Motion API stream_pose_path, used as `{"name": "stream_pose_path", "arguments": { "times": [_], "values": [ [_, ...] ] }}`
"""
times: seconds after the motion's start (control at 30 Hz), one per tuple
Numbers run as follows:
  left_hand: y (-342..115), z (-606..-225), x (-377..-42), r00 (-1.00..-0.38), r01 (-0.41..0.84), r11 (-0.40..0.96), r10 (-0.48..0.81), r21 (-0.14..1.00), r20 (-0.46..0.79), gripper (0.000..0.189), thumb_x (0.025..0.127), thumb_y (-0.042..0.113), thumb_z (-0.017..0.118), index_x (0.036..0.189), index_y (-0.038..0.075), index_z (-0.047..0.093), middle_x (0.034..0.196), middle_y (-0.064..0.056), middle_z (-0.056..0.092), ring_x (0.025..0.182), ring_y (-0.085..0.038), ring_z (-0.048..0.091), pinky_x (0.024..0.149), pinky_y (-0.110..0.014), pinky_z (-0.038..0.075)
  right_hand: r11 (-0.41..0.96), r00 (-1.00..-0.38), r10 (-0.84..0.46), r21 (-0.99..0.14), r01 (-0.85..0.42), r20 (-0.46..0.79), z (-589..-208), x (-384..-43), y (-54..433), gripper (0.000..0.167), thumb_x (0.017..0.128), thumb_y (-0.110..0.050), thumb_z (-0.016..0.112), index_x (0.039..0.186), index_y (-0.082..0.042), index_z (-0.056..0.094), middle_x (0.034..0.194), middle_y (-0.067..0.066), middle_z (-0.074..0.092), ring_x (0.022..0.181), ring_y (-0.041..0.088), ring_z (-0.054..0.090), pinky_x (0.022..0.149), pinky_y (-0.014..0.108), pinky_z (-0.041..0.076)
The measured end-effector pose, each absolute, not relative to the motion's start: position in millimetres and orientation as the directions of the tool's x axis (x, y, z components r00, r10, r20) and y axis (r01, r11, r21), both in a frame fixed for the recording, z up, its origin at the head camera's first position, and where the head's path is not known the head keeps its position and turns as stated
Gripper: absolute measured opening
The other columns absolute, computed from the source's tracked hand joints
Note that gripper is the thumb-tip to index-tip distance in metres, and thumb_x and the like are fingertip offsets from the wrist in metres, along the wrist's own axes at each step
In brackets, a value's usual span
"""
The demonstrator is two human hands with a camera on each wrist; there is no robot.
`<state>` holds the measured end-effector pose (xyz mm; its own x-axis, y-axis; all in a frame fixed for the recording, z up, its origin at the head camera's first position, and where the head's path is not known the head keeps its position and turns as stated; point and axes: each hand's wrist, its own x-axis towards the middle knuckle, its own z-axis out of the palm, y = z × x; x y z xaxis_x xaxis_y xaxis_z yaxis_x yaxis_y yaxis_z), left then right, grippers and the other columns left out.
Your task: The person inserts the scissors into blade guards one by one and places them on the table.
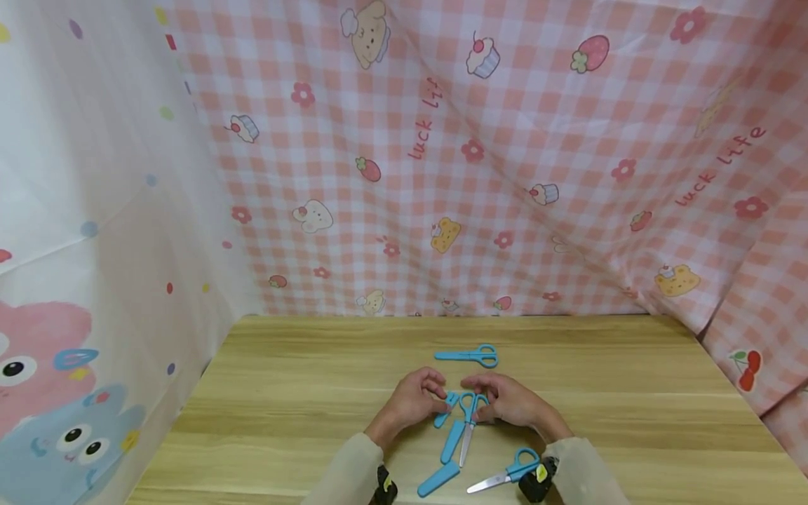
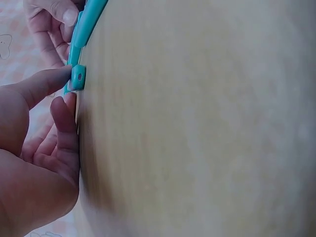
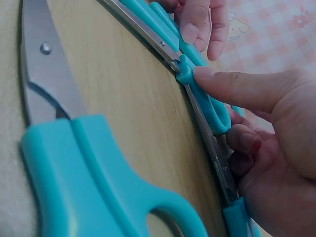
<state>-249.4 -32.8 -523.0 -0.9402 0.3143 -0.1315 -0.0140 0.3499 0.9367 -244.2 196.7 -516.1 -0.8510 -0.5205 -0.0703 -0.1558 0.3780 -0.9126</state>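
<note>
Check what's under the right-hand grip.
Scissor blades and part of their blue handle show in the right-wrist view; whatever else lies beneath the right-hand grip is covered.

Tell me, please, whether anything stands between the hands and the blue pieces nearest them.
Nothing visible does: the left hand touches a blue sheath with its thumb, and the right hand touches the middle bare-bladed scissors near the handles.
</note>
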Motion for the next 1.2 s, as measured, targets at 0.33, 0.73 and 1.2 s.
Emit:
{"name": "stream_pose_path", "arguments": {
  "times": [0.33,0.73,1.2],
  "values": [
    [-34.1,-521.0,-249.4,-0.933,-0.009,0.355,0.334,0.935,-0.136,0.034,0.076,-0.001,0.081,0.104,0.004,0.063,0.087,-0.004,0.067,0.066,-0.012,0.053,0.057,-0.022,0.042,0.381,-0.844,-0.529,-0.912,-0.150,-0.083,-510.8,-244.7,196.3,0.047,0.078,0.001,0.079,0.121,0.004,0.062,0.091,0.013,0.058,0.064,0.011,0.048,0.059,0.022,0.042],
    [-36.0,-518.8,-247.8,-0.930,0.007,0.375,0.343,0.927,-0.131,0.032,0.077,0.001,0.081,0.103,0.006,0.064,0.087,-0.003,0.066,0.066,-0.013,0.051,0.056,-0.022,0.040,0.331,-0.825,-0.546,-0.942,-0.053,-0.145,-510.6,-248.9,200.9,0.041,0.077,0.003,0.078,0.113,0.000,0.059,0.090,0.008,0.062,0.059,0.007,0.043,0.052,0.018,0.037],
    [-37.0,-515.7,-242.4,-0.916,0.040,0.401,0.380,0.915,-0.127,0.031,0.079,0.003,0.080,0.106,0.005,0.064,0.083,-0.001,0.066,0.065,-0.014,0.055,0.057,-0.023,0.044,0.377,-0.793,-0.572,-0.926,-0.029,-0.208,-511.2,-256.7,210.8,0.020,0.081,-0.011,0.080,0.093,0.001,0.069,0.076,-0.003,0.064,0.070,0.011,0.053,0.067,0.026,0.044]
  ]
}}
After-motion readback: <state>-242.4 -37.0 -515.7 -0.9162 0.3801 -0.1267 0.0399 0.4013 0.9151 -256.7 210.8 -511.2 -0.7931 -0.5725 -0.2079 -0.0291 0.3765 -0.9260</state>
